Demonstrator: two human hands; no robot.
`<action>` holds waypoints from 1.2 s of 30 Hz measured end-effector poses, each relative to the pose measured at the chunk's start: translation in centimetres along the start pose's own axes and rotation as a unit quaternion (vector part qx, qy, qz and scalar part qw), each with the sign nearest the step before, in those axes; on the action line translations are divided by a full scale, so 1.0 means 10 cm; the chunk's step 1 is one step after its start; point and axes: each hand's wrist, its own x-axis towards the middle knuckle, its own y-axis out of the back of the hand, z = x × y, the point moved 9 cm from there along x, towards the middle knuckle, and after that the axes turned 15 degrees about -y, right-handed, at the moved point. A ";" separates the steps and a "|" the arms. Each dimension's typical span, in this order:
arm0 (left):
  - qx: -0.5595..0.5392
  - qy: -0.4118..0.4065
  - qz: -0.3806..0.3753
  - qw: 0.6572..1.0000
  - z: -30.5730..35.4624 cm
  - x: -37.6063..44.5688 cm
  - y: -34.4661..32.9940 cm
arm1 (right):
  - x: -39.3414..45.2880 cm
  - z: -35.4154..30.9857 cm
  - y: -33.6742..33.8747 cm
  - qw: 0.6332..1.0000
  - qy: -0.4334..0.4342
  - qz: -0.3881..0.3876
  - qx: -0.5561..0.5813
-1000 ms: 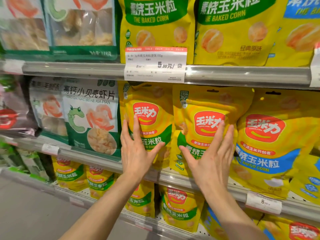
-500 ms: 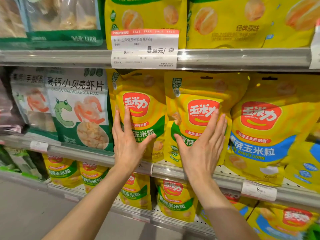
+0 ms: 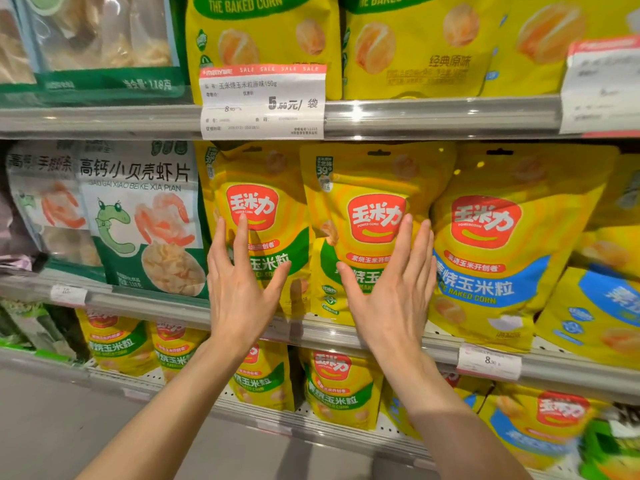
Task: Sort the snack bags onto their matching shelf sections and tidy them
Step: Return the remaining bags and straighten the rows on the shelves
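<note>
Your left hand (image 3: 239, 289) lies flat, fingers straight and spread, on the green-banded corn bag (image 3: 266, 216); your right hand (image 3: 391, 289), fingers straight and together, presses the neighbouring green-banded bag (image 3: 367, 202), both upright on the middle shelf (image 3: 156, 304) beside the blue-banded bag (image 3: 502, 244)

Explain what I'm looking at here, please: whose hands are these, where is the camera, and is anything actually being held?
There is no machine here. A person wears a wide-angle camera on the head, looking forward and down, so the two bare arms reaching in from below are the wearer's own. They face shop shelves of snack bags. The left hand lies flat, fingers straight, against a yellow corn bag with a green band. The right hand lies flat the same way on the neighbouring green-band corn bag. Nothing is gripped; both palms press the bags, apparently to straighten them. To the right stands a blue-band corn bag, to the left a green-and-white shrimp chip bag. A sale price tag hangs on the rail above.
</note>
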 end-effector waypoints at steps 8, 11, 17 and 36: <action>0.034 -0.189 -0.064 0.979 1.19 -0.13 -0.20 | 0.19 0.48 0.66 0.994 0.011 0.048 -0.093; 0.062 -0.241 -0.106 0.963 1.56 -0.14 -0.39 | 0.27 0.73 0.93 0.992 -0.013 0.062 -0.112; 0.123 -0.312 -0.111 0.935 1.97 0.09 -0.59 | 0.63 1.22 1.23 0.993 -0.104 -0.002 0.048; 0.181 -0.358 -0.126 0.907 1.71 0.19 -0.73 | 1.27 1.89 0.70 0.871 -0.232 -0.241 0.359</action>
